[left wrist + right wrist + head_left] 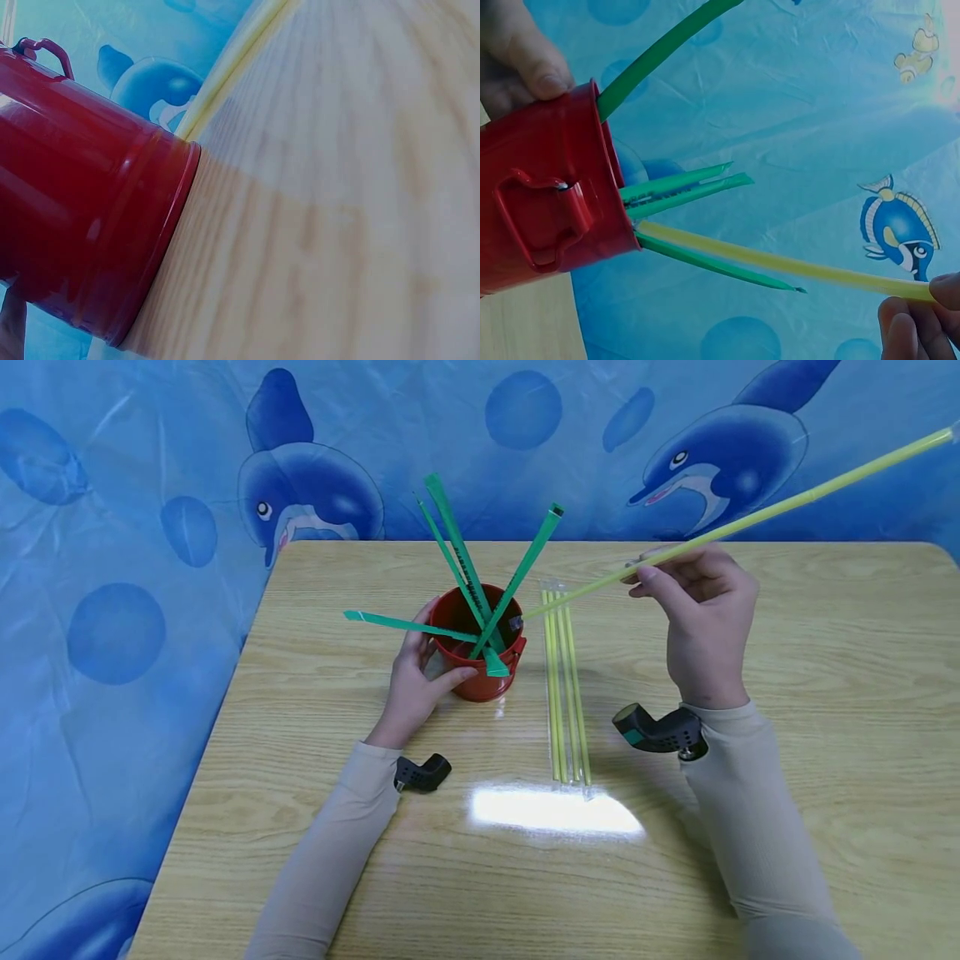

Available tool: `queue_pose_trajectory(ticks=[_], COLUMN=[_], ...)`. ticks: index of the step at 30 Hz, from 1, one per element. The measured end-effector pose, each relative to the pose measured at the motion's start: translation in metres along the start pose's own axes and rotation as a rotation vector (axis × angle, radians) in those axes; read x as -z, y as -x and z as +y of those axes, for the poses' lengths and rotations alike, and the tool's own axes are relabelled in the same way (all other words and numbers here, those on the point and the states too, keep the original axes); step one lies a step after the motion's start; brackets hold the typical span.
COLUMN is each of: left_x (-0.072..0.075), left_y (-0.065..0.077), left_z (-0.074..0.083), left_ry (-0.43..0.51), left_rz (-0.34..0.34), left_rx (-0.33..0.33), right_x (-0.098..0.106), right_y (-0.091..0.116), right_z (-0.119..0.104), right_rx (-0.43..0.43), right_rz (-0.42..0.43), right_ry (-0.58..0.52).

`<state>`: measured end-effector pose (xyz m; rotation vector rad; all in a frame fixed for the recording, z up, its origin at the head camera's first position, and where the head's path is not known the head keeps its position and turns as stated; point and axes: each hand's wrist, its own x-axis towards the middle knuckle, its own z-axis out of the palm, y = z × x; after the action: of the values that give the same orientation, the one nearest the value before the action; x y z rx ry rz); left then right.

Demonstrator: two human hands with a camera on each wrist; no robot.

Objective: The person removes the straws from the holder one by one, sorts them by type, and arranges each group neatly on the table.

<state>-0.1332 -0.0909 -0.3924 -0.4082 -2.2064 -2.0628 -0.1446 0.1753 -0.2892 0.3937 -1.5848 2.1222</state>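
A small red metal bucket [480, 690] stands on the table, several green wrapped straws [531, 556] leaning out of its mouth in different directions. My left hand [415, 689] grips it from the left, thumb on the near side and fingers around the far side. With thumb and fingertips, my right hand [711, 622] pinches a long yellow straw [791, 503] in clear wrapping. That straw slopes down leftward, its lower end right at the bucket's rim. In the right wrist view, the yellow straw [780, 261] runs from the rim to the pinching fingers.
Several yellow straws [553, 693] in clear wrapping lie side by side on the wood-grain table [315, 827], just right of the bucket. A bright reflection shows nearer me. Behind the table hangs a blue cloth [450, 410] printed with dolphins.
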Motion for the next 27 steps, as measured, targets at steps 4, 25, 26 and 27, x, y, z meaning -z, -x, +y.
queue_pose_trajectory(ticks=[4, 25, 26, 27], left_x=[0.0, 0.0, 0.0, 0.0], left_y=[0.0, 0.0, 0.0, 0.0], left_z=[0.001, -0.001, -0.001, -0.001], left_ry=[0.007, -0.001, -0.005, -0.008], left_rz=[0.0, 0.002, 0.003, 0.004], left_rx=[0.004, -0.015, -0.013, -0.012], right_x=[0.003, 0.026, 0.028, 0.031], right_y=[0.001, 0.002, 0.003, 0.003], right_z=[0.002, 0.006, 0.006, 0.007], right_rx=[-0.004, -0.062, -0.082, -0.1], right_rz=[0.008, 0.018, 0.01, 0.004], right_ry=[-0.007, 0.032, 0.019, 0.008])
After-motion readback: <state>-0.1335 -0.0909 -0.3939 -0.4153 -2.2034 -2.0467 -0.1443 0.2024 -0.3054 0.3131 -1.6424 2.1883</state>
